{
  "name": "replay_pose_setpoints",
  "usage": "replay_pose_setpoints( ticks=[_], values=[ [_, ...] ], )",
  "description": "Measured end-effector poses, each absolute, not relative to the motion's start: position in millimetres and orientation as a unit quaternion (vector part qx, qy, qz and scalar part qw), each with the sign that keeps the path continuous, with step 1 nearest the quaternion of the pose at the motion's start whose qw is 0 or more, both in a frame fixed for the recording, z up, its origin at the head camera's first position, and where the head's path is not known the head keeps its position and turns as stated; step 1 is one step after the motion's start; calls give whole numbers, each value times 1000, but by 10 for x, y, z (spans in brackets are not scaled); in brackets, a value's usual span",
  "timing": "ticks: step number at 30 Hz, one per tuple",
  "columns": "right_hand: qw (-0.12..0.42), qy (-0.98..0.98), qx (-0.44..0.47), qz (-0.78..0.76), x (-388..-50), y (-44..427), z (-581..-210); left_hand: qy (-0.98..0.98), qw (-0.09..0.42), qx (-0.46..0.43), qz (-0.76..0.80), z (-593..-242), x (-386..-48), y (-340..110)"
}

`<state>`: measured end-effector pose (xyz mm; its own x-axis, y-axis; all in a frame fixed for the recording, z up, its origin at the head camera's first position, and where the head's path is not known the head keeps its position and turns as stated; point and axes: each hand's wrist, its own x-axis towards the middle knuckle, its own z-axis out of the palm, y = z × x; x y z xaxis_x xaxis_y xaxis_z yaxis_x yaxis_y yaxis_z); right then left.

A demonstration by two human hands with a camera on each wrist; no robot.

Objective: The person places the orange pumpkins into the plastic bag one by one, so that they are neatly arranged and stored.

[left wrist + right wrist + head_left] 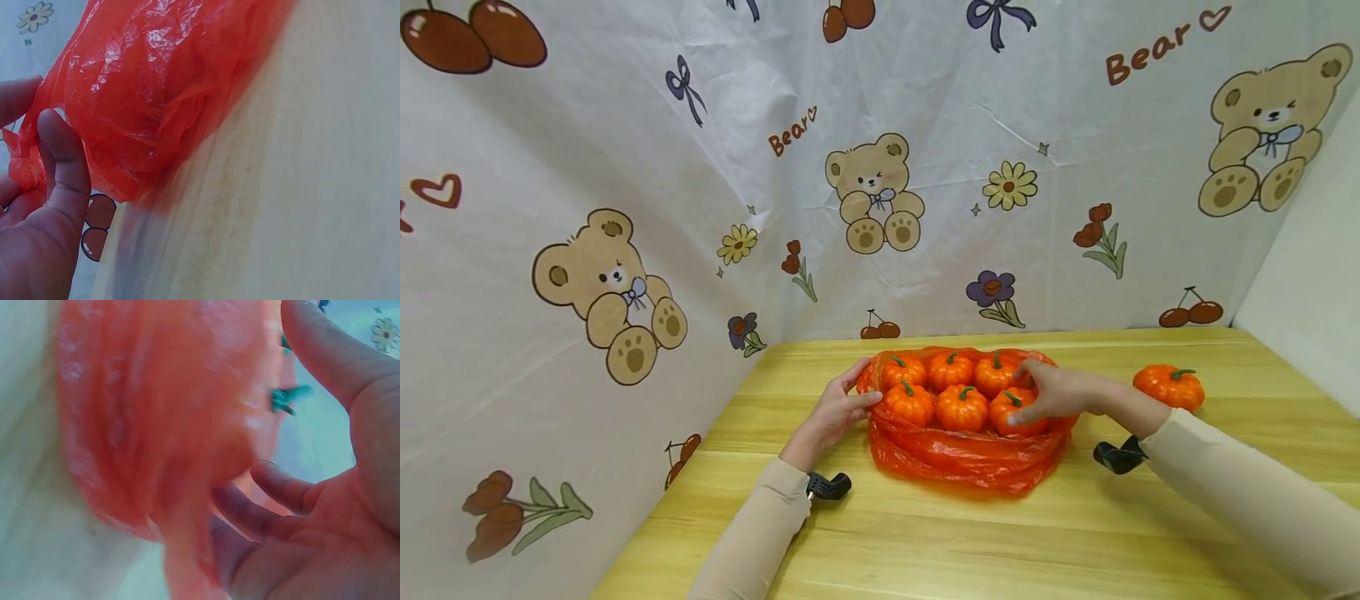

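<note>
Several small orange pumpkins (962, 408) with green stems sit in two rows inside a red plastic bag (955, 461), its mouth facing up. At the bag's left end my left hand (838, 410) holds the edge; in the left wrist view thumb and fingers are around the thin red plastic (144, 94). Over the right end reaches my right hand (1056, 392), thumb and fingers spread apart above the front right pumpkin (1017, 423). The right wrist view shows its fingertips partly hidden behind the bag (150, 425), the thumb standing away.
One more orange pumpkin (1169, 387) lies on the wooden table (925, 542), right of the bag and beyond my right forearm. A white cloth (940, 100) printed with bears and flowers hangs behind and at the left. A plain white panel (1311, 250) bounds the right side.
</note>
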<state>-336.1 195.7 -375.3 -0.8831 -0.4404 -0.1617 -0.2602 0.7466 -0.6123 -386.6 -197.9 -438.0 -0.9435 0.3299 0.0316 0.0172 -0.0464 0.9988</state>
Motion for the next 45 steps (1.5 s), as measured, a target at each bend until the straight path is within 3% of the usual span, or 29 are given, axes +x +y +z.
replay_pose_setpoints(
  ticks=[12, 20, 33, 45],
  values=[
    [142, 910, -188, -341, -3387, 2383, -3395, 682, 105, 123, 713, -4359, -3860, -1977],
    [75, 901, -204, -375, -3300, 2655, -3348, 682, 111, 121, 713, -4400, -3881, -1994],
    [-11, 914, -138, -381, -3230, 3321, -3557, 672, 118, 131, 719, -4416, -3908, -1974],
    [-23, 902, -82, -423, -3199, 3753, -3733, 671, 121, 126, 720, -4408, -3867, -1965]
  ],
)
